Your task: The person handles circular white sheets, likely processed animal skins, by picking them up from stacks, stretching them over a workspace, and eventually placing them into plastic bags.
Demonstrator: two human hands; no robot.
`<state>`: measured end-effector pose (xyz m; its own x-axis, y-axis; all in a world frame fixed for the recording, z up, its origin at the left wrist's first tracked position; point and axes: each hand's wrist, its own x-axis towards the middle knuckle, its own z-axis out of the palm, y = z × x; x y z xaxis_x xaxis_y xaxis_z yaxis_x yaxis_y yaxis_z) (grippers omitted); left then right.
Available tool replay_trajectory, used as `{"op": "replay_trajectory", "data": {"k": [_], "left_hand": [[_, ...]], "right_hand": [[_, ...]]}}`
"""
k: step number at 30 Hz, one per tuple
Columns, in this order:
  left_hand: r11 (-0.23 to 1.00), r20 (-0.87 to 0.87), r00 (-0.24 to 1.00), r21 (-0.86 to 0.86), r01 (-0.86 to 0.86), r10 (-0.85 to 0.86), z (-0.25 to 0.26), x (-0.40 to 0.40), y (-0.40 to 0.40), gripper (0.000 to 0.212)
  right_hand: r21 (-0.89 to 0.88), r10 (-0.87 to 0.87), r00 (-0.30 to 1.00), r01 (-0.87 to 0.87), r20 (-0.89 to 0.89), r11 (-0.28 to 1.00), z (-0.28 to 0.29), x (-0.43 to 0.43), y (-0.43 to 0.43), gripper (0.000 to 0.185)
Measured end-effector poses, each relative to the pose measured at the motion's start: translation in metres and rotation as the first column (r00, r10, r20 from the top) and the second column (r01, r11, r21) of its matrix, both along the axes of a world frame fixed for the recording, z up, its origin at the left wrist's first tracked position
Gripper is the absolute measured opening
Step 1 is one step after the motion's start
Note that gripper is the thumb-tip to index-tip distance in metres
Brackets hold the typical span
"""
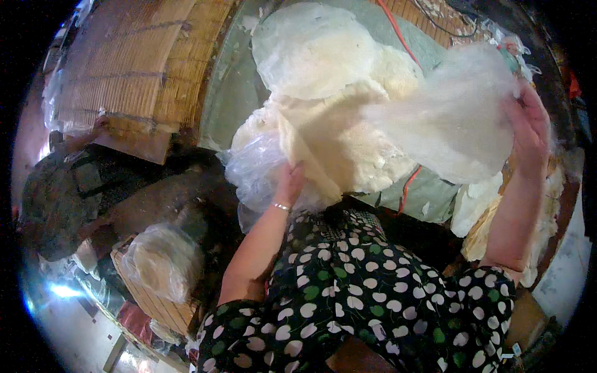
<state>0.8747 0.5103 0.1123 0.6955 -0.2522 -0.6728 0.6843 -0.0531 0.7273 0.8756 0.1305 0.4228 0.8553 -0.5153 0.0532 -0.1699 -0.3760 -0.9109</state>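
My right hand, raised at the right, grips the edge of a thin, translucent white sheet. The sheet stretches left over a pile of cream-coloured sheets, whose material I cannot tell for sure. Lower and further left, my left hand, with a bracelet at the wrist, pinches the folded edge of a cream sheet. Crumpled clear plastic film lies beside that hand. Behind the pile spreads a round whitish sheet with a ragged edge.
A grey-green cover lies beneath the pile, with a red cord across it. Bamboo-slat mats are at upper left, where another person's hand touches the edge. A plastic-wrapped bundle sits on a slatted wooden surface at lower left.
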Motion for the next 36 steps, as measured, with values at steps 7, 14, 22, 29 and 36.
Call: {"op": "replay_trajectory", "data": {"k": [7,14,22,29,36], "left_hand": [[0.964,0.339,0.931,0.174,-0.202,0.133,0.065,-0.036,0.101,0.03],[0.884,0.194,0.94,0.33,-0.331,0.28,0.106,-0.045,0.19,0.034],[0.839,0.274,0.9,0.345,-0.421,0.339,0.092,-0.047,0.232,0.035],[0.852,0.22,0.926,0.371,-0.369,0.306,0.083,-0.032,0.257,0.037],[0.842,0.23,0.972,0.513,-0.165,0.051,0.087,-0.029,0.291,0.036]], "right_hand": [[0.629,-0.036,0.989,0.118,-0.141,0.768,-0.128,-0.026,0.025,0.007],[0.573,-0.192,0.844,0.489,-0.5,0.658,-0.319,-0.041,0.072,0.01],[0.614,0.295,0.855,0.033,-0.426,0.788,-0.164,0.005,0.151,0.004],[0.82,0.391,0.917,-0.161,-0.081,0.549,-0.068,0.007,0.201,0.007],[0.627,-0.043,0.961,0.211,-0.272,0.75,-0.21,-0.057,0.141,0.009]]}}
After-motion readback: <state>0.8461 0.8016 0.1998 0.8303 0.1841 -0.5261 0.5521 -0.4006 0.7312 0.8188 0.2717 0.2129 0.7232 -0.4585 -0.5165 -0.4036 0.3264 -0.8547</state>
